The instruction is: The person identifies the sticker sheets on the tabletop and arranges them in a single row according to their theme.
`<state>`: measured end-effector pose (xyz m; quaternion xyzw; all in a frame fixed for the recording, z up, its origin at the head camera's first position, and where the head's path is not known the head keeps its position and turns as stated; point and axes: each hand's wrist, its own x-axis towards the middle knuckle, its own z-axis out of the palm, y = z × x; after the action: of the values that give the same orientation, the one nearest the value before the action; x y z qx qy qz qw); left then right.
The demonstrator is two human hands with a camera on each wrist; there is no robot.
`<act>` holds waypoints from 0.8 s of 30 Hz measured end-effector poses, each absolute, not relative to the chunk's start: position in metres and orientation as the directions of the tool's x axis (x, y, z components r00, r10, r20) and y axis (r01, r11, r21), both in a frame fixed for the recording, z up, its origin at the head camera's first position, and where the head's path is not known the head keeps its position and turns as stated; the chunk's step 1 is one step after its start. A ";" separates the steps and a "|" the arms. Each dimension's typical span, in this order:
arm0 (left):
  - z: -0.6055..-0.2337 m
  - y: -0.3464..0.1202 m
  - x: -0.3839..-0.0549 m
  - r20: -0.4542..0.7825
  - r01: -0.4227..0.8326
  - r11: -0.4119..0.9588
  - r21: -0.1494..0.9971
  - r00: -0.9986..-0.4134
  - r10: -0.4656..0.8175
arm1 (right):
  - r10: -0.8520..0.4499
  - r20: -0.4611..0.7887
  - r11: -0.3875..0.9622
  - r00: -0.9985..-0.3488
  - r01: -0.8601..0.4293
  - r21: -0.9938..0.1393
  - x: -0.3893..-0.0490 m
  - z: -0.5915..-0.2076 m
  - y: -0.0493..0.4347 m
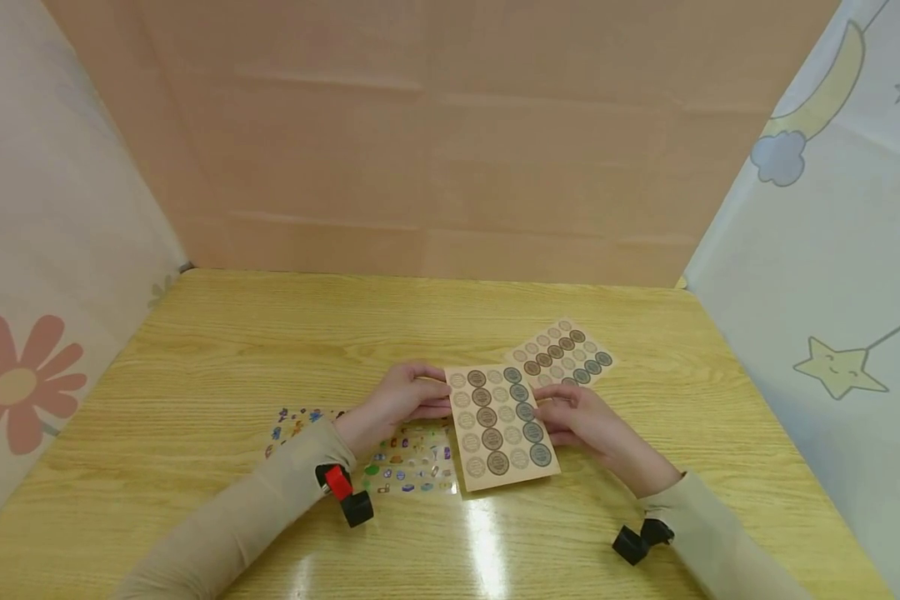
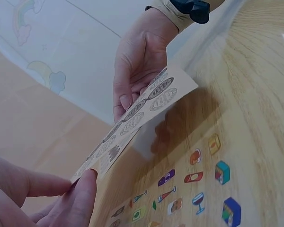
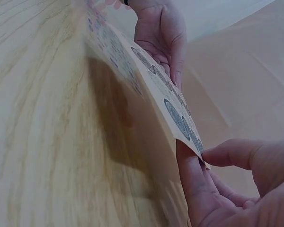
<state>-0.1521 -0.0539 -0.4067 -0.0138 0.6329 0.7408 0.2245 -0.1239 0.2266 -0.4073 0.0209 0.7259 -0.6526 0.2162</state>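
A tan sheet of round stickers (image 1: 499, 429), printed in columns of pale, brown and grey-green circles, is held up at a tilt over the table. My left hand (image 1: 401, 396) pinches its left edge between thumb and fingers. On the opposite edge, my right hand (image 1: 581, 417) grips it with the thumb on the printed face and fingers behind, as the right wrist view shows. The sheet (image 2: 132, 118) appears nearly edge-on in the left wrist view, its shadow falling on the table below.
A clear sheet of small colourful stickers (image 1: 412, 462) lies on the wooden table (image 1: 270, 325), partly beneath my left forearm. Behind my right hand lies another tan sticker sheet (image 1: 562, 354), turned at an angle. Wall hangings enclose the table's back and sides.
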 end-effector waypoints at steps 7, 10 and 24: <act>-0.409 -0.053 -0.152 -0.293 -0.340 -0.085 0.937 -0.893 0.342 | -0.255 -0.338 0.150 -0.906 0.308 -0.939 -0.120 -0.410 0.231; -0.409 -0.053 -0.152 -0.289 -0.340 -0.091 0.936 -0.890 0.353 | -0.269 -0.333 0.149 -0.904 0.302 -0.941 -0.118 -0.412 0.232; -0.408 -0.053 -0.156 -0.327 -0.402 -0.139 0.905 -0.867 0.375 | -0.291 -0.320 0.113 -0.902 0.300 -0.947 -0.116 -0.412 0.234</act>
<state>-0.1559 -0.0526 -0.4080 -0.0110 0.6035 0.7546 0.2574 -0.1161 0.2336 -0.4121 0.0033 0.7121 -0.6661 0.2218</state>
